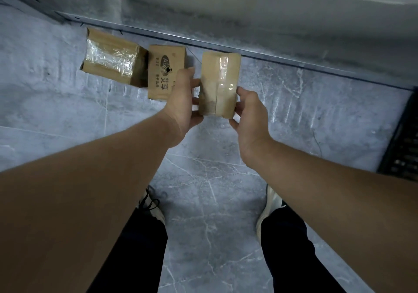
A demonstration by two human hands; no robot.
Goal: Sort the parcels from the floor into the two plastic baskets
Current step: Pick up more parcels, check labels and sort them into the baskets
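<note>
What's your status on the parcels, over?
Left hand and right hand grip taped parcel at its sides. Printed parcel and film-wrapped parcel on floor. Dark basket at right edge.

- Printed box (166, 71), left of centre in the frame, on the floor: a dark oval logo with pale Latin letters starting "Aik"; the rest of the word is blurred.
- Same face, below the logo: two large dark Chinese characters, "艾享", lying sideways in the frame.
- Beside them, a column of small Chinese characters, too small to read.
- At its right edge, a small Latin line, cut off by the left hand (181, 98) gripping the taped parcel (218, 84); illegible.
</note>
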